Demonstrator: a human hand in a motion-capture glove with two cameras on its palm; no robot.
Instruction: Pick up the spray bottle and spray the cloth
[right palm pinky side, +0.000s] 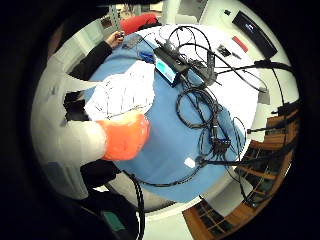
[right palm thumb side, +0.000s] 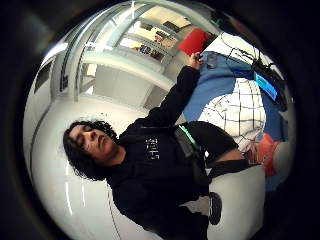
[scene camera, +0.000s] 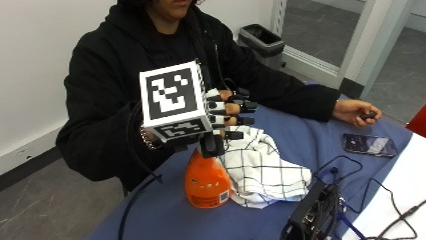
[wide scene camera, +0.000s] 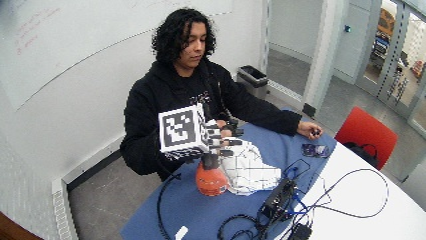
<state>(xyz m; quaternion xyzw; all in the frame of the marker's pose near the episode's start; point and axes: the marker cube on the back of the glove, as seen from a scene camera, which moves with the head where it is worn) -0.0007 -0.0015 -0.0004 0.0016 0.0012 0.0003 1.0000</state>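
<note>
A person in a black hoodie sits at a table (scene camera: 166, 220) covered in blue, the gloved right hand (scene camera: 223, 117) raised at the centre of the outside view with its fingers (scene camera: 233, 108) curled round the top of an orange spray bottle (scene camera: 207, 186), which stands upright on the blue cover at lower centre. A white cloth (scene camera: 266, 167) with a dark grid pattern lies crumpled just right of the bottle, touching its side. The person's bare left hand (scene camera: 356, 112) rests at the right edge of the frame around a small dark object, with a smartphone (scene camera: 370, 144) lying just below it; a black electronics box (scene camera: 313, 212) sits at lower right. In the wide outside view the same hand (wide scene camera: 219, 137) is closed on the bottle (wide scene camera: 212, 181) at centre frame, the cloth (wide scene camera: 249, 169) beside it, a red chair (wide scene camera: 366, 132) at right and a black bin (wide scene camera: 253, 77) against the wall behind the person. The little finger side palm view looks down on the bottle's orange body (right palm pinky side: 125, 136) close to the palm at centre left, the cloth (right palm pinky side: 122, 92) spread just beyond it and black cables (right palm pinky side: 205, 112) coiled on the blue cover. The thumb side palm view shows the person's torso filling the middle, with the cloth (right palm thumb side: 240, 112) and a slice of the orange bottle (right palm thumb side: 265, 150) at the right edge.
</note>
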